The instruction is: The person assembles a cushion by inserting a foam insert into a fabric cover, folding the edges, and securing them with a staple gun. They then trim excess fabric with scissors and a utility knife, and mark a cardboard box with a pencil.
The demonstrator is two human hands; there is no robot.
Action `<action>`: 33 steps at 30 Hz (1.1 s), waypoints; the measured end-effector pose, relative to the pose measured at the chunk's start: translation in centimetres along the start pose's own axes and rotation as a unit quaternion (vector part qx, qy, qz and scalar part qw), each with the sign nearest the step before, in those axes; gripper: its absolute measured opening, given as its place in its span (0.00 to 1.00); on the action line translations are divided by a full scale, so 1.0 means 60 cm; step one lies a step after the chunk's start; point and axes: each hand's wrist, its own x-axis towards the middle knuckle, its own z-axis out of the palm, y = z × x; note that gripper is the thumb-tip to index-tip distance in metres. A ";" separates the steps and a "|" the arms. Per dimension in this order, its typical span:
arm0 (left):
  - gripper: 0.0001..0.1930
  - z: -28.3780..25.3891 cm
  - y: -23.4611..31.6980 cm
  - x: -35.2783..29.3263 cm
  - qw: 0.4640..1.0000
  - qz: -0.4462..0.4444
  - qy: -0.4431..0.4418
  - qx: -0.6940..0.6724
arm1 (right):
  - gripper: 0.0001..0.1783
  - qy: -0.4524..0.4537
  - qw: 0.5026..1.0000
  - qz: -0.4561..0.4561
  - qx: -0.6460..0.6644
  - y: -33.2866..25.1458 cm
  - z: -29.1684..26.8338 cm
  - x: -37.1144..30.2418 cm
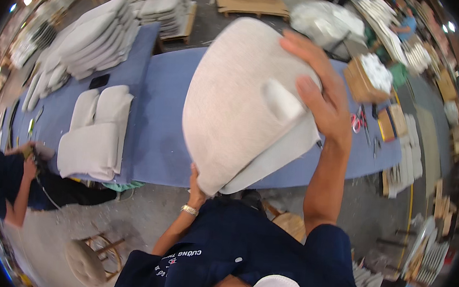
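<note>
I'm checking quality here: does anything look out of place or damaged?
On the cushion held between the left hand and right hand, a paler layer juts past the lower right edge, as if loose; nothing looks spilled.

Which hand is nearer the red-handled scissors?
Right. The right hand, against the cushion, is just left of the scissors in view; the left hand, at the cushion's lower corner, is farther left.

We hold a light-grey seat cushion (pixel 238 101) tilted above the blue-covered bench (pixel 161 116), our right hand (pixel 322 91) at its right edge, our left hand (pixel 196 189) at its lower corner. Left of the cushion we see grey cushions (pixel 90 146) and, farther left, a co-worker (pixel 19 183). Right of the cushion lie red-handled scissors (pixel 356 123) and a cardboard box (pixel 362 85).
</note>
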 end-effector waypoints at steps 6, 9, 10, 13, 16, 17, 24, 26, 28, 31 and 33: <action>0.40 0.125 0.042 0.003 0.914 -0.023 -0.205 0.350 | 0.25 0.022 0.995 0.095 -0.018 0.070 0.096 -0.048; 0.37 0.220 0.147 -0.020 0.922 0.143 -0.269 0.238 | 0.27 0.047 0.991 0.117 0.040 0.098 0.120 -0.072; 0.37 0.246 0.182 -0.024 0.912 0.179 -0.295 0.223 | 0.28 0.050 0.992 0.109 0.045 0.100 0.120 -0.072; 0.37 0.292 0.241 -0.029 0.772 0.421 -0.342 0.330 | 0.30 0.063 0.990 0.111 0.053 0.099 0.137 -0.066; 0.39 0.301 0.234 -0.023 0.787 0.408 -0.290 0.361 | 0.30 0.037 0.988 0.123 0.091 0.120 0.138 -0.084; 0.40 0.302 0.237 -0.020 0.796 0.405 -0.280 0.353 | 0.32 0.023 0.985 0.134 0.102 0.119 0.136 -0.096; 0.37 0.308 0.249 -0.014 0.832 0.368 -0.253 0.329 | 0.43 -0.005 0.984 0.143 -0.103 0.046 0.173 -0.165; 0.35 0.313 0.248 -0.011 0.814 0.392 -0.264 0.338 | 0.37 0.025 0.984 0.165 -0.064 0.057 0.163 -0.171; 0.31 0.312 0.245 -0.017 0.797 0.418 -0.282 0.332 | 0.31 0.041 0.983 0.171 -0.053 0.058 0.142 -0.173; 0.27 0.310 0.282 0.001 0.732 0.482 -0.297 0.380 | 0.25 0.031 0.982 0.184 -0.041 0.054 0.098 -0.192; 0.24 0.333 0.304 0.036 0.749 0.487 -0.271 0.359 | 0.23 0.008 0.974 0.227 0.001 0.050 0.068 -0.210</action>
